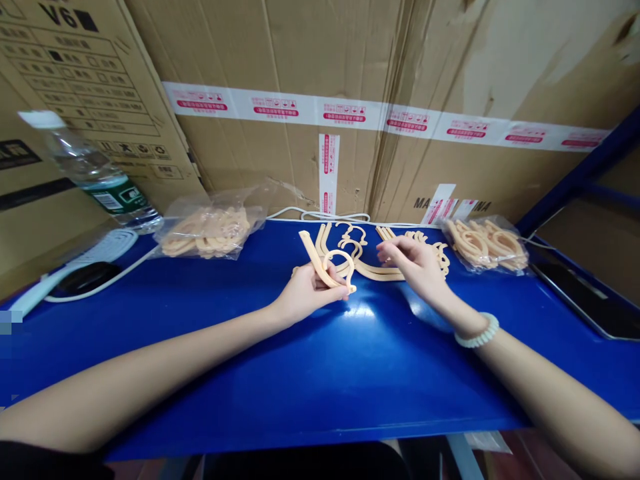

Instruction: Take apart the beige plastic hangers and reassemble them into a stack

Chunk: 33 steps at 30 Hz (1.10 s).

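Two bare hands over a glossy blue table (pixel 320 373).
The left hand (pixel 310 291) clamps a peach plastic hooked hanger piece (pixel 326 261) just above the table. The right hand (pixel 413 261), fingers curled, touches the loose pile of matching pieces (pixel 373 272) beside it; whether it grips one I cannot tell.

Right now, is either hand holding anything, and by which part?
The left hand pinches a beige plastic hanger piece at its looped end. The right hand touches the loose pieces on the table; grip unclear.
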### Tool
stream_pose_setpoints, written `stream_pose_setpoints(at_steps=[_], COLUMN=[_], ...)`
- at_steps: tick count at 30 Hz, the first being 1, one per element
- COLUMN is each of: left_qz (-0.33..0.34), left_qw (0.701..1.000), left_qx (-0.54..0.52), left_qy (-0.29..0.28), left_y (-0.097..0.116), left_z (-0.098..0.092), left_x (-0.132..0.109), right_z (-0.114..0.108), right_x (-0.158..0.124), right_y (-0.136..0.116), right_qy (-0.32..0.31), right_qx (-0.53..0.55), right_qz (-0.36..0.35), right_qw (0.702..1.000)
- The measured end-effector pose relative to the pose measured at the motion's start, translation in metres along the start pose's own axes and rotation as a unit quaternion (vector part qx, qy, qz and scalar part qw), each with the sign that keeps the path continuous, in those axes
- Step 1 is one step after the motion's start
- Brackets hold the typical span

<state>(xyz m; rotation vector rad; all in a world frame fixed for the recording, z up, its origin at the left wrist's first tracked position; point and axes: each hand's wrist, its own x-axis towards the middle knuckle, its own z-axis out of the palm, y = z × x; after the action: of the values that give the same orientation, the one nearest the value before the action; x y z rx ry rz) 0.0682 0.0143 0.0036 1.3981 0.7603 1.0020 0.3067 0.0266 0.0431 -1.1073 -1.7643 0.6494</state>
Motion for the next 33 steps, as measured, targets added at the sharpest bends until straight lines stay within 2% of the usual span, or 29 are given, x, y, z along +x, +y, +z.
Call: stream_pose_setpoints(at_steps=[1, 2, 3, 5, 9, 14, 16, 19, 23, 25, 28, 33], left_qz=[-0.004, -0.008, -0.012, -0.016, -0.018, -0.016, -0.015, -0.015, -0.023, -0.025, -0.022, -0.025], left_qw=[1.0, 1.0, 1.0, 1.0, 0.999, 1.0, 1.0, 1.0, 0.999, 0.999, 0.999, 0.999], left_qx=[-0.008, -0.014, -0.017, -0.02, -0.023, -0.02, -0.011, -0.008, -0.021, -0.02, -0.016, -0.01], left_qy=[0.003, 0.006, 0.007, 0.011, 0.018, 0.018, 0.017, 0.018, 0.025, 0.026, 0.025, 0.031], left_y=[0.001, 0.002, 0.003, 0.004, 0.004, 0.004, 0.005, 0.004, 0.003, 0.004, 0.006, 0.007], left_z=[0.0, 0.001, 0.001, 0.001, 0.002, 0.002, 0.001, 0.0, 0.0, 0.0, 0.0, 0.0], left_x=[0.0, 0.0, -0.001, -0.001, 0.0, 0.0, 0.001, 0.0, 0.0, 0.0, 0.0, 0.001], right_z=[-0.01, -0.019, -0.027, -0.036, -0.038, -0.032, -0.031, -0.028, -0.024, -0.019, -0.01, 0.005], right_x=[0.007, 0.013, 0.018, 0.024, 0.026, 0.025, 0.025, 0.025, 0.021, 0.016, 0.006, -0.008], right_y=[0.007, 0.014, 0.021, 0.036, 0.053, 0.056, 0.055, 0.05, 0.03, 0.014, -0.012, -0.034], right_qy=[-0.003, -0.026, -0.051, -0.095, -0.133, -0.133, -0.122, -0.08, 0.015, 0.053, 0.087, 0.091], right_qx=[-0.113, -0.211, -0.282, -0.359, -0.39, -0.367, -0.344, -0.255, -0.047, 0.064, 0.179, 0.259], right_qz=[-0.06, -0.108, -0.138, -0.163, -0.176, -0.181, -0.177, -0.164, -0.056, 0.0, 0.024, 0.056], right_qw=[0.992, 0.971, 0.948, 0.914, 0.894, 0.903, 0.914, 0.95, 0.997, 0.997, 0.98, 0.96])
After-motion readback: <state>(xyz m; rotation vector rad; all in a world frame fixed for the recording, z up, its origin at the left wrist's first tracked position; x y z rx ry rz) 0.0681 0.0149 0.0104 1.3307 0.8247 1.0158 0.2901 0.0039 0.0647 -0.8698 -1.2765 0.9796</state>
